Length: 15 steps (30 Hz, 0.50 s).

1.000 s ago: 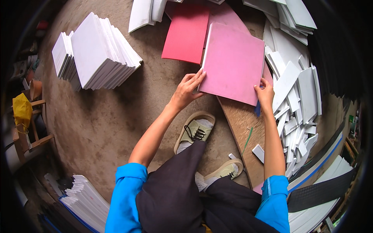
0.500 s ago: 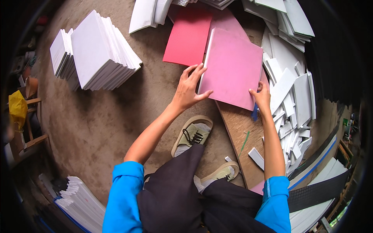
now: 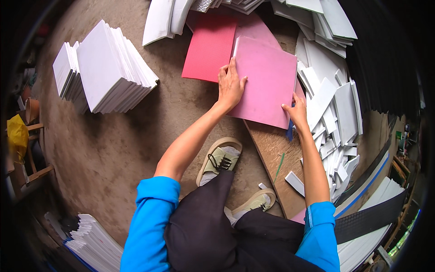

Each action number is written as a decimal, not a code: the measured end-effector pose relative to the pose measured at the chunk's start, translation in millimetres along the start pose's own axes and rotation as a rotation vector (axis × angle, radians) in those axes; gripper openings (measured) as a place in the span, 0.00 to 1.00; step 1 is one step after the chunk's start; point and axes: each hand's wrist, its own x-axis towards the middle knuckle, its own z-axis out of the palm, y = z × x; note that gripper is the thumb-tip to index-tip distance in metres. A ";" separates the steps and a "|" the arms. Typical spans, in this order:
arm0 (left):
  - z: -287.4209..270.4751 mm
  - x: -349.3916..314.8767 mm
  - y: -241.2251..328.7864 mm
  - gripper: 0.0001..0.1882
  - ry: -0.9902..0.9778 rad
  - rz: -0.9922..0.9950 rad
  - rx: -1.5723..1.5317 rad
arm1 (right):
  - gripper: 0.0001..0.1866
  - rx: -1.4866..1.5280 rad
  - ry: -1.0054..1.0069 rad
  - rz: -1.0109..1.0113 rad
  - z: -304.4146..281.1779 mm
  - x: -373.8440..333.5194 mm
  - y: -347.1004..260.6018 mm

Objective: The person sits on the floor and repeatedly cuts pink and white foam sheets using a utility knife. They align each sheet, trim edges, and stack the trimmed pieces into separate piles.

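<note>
A flat pink square panel [image 3: 265, 79] lies in front of me, a thin white edge showing along its upper left side. My left hand [image 3: 231, 88] grips its left edge, fingers along the side and thumb near the top face. At the lower right corner my right hand [image 3: 297, 111] pinches the panel, thumb on top and the other fingers partly hidden by the edge. Something slim and blue [image 3: 290, 130] shows just below that corner, mostly covered. Beside the panel, to the left, is a red ribbed sheet [image 3: 209, 47]. Under them lies a larger pink board [image 3: 260, 28].
A brown wooden board [image 3: 267, 147] slants beneath the panel. White offcuts [image 3: 333, 131] are heaped at right. White panels [image 3: 111, 68] stand stacked on the floor at left, with more panels [image 3: 163, 20] at the far side. My shoes [image 3: 222, 158] are close to the board.
My left hand has closed in from a spread pose onto the panel's left edge. My right hand stays at the corner. The whole view has shifted slightly.
</note>
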 end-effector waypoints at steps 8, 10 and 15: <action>2.3 -4.0 -2.0 0.26 0.041 0.134 0.273 | 0.39 -0.020 -0.015 0.028 -3.9 0.7 -11.6; -0.3 -5.4 7.1 0.27 -0.055 0.325 0.348 | 0.38 -0.021 0.028 0.007 -4.8 0.0 -3.7; -8.9 -9.0 25.3 0.46 -0.560 0.836 0.345 | 0.37 0.016 0.084 -0.023 -1.7 2.4 1.6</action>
